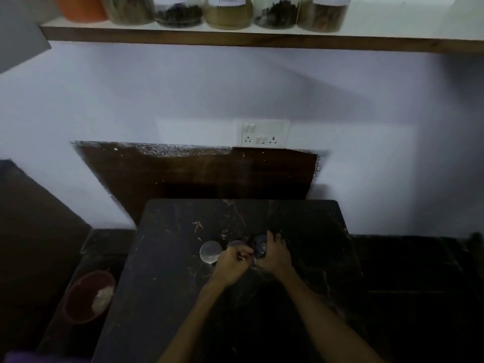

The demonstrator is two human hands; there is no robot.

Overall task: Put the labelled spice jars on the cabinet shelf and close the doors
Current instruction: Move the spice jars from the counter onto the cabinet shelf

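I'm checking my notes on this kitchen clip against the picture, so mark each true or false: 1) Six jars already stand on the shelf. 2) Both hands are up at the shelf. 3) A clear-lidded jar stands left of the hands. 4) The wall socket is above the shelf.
1) True: six jars line the shelf.
2) False: the left hand and right hand are down on the dark table.
3) True: the clear-lidded jar stands there.
4) False: the wall socket is below the shelf.
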